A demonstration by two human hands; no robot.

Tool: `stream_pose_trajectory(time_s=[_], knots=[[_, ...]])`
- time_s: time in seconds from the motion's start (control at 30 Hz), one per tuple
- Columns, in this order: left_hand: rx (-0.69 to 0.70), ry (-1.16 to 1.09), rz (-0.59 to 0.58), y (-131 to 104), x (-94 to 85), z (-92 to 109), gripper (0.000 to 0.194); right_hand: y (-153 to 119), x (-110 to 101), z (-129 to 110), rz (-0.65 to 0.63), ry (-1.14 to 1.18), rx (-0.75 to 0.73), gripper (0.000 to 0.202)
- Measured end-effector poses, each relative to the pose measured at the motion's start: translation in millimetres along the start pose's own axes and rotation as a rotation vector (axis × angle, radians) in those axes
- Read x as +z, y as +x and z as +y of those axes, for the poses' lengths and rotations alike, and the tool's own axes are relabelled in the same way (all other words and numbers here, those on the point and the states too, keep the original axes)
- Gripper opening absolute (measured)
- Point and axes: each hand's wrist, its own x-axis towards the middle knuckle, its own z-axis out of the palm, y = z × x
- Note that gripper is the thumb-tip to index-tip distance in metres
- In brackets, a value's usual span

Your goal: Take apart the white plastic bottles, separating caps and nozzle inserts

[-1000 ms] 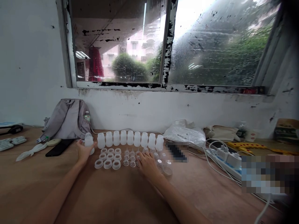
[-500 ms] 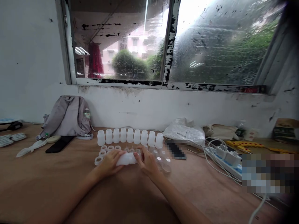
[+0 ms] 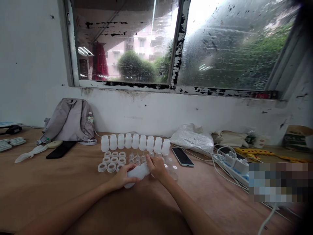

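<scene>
A translucent white bottle (image 3: 136, 173) lies tilted between my two hands, its upper end toward the right. My left hand (image 3: 122, 178) is wrapped round its body, and my right hand (image 3: 156, 167) closes on the upper right end, its fingers partly hidden. Just behind stand several white rings (image 3: 114, 160) in rows and several clear nipple-shaped pieces (image 3: 137, 157). Several clear domed caps (image 3: 174, 174) are right of my right hand. A row of upright frosted bottles (image 3: 128, 141) stands farther back.
On the brown table (image 3: 73, 189) are a backpack (image 3: 69, 120) and black phone (image 3: 61, 150) at left. Rightward lie another phone (image 3: 183, 157), a plastic bag (image 3: 192, 138), a power strip (image 3: 237, 171) with cables, and yellow pieces (image 3: 259, 151).
The held bottle has turned from nearly level to slanted, its right end raised. My left hand has moved lower, uncovering more rings, and my right hand has closed round the bottle's end.
</scene>
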Motion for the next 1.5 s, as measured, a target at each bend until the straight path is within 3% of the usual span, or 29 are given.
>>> stream_pose_trajectory(time_s=[0.17,0.33,0.4,0.47,0.57,0.67,0.77,1.1,1.33,1.5], knots=[[-0.247,-0.505,-0.262,-3.5,-3.5,-14.3,0.032,4.9,-8.4,6.7,0.036,0.13,-0.028,0.05],[-0.346,-0.708,-0.345,-13.4,-21.1,-29.1,0.036,16.8,-42.4,48.6,0.473,0.084,0.34,0.047],[-0.334,-0.732,-0.31,-14.1,-26.6,-31.3,0.037,19.5,-54.3,71.1,0.507,-0.02,0.451,0.042],[-0.323,-0.736,-0.295,-13.0,-29.0,-31.7,0.04,19.2,-59.3,91.9,0.47,-0.102,0.519,0.04],[-0.322,-0.712,-0.316,-11.5,-28.5,-30.8,0.04,13.8,-55.7,115.7,0.309,-0.257,0.558,0.03],[-0.319,-0.687,-0.331,-12.3,-27.3,-29.8,0.037,7.0,-47.3,129.8,0.13,-0.351,0.62,0.018],[-0.318,-0.678,-0.337,-13.5,-27.1,-28.8,0.035,2.9,-40.2,136.5,0.038,-0.366,0.638,0.021],[-0.332,-0.663,-0.349,-13.2,-25.9,-26.9,0.036,3.0,-41.3,146.1,0.065,-0.409,0.66,0.025],[-0.327,-0.666,-0.348,-12.6,-25.1,-28.8,0.036,1.6,-40.3,140.6,-0.103,-0.418,0.681,0.021],[-0.326,-0.655,-0.341,-12.7,-24.8,-31.6,0.036,1.0,-41.5,139.8,-0.126,-0.454,0.696,0.02]])
